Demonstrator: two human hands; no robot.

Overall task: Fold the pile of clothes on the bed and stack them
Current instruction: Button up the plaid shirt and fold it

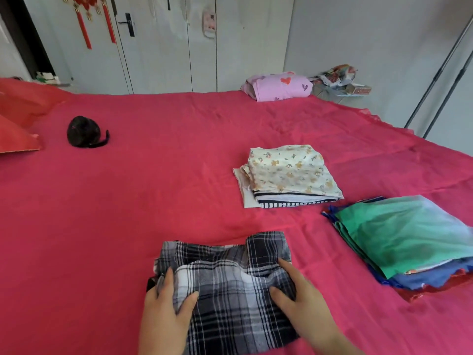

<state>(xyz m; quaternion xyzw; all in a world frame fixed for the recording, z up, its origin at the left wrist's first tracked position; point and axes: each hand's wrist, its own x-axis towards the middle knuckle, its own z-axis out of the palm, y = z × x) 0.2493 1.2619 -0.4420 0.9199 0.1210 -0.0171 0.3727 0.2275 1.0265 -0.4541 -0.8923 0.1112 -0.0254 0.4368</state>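
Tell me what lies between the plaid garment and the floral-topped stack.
Nothing but bare red bedsheet, slightly wrinkled; the head view shows the plaid garment and the floral-topped stack apart with no item between.

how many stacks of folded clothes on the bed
2: a floral-topped stack in the middle and a green-topped stack to its right. The pink bundle at the far edge may be another.
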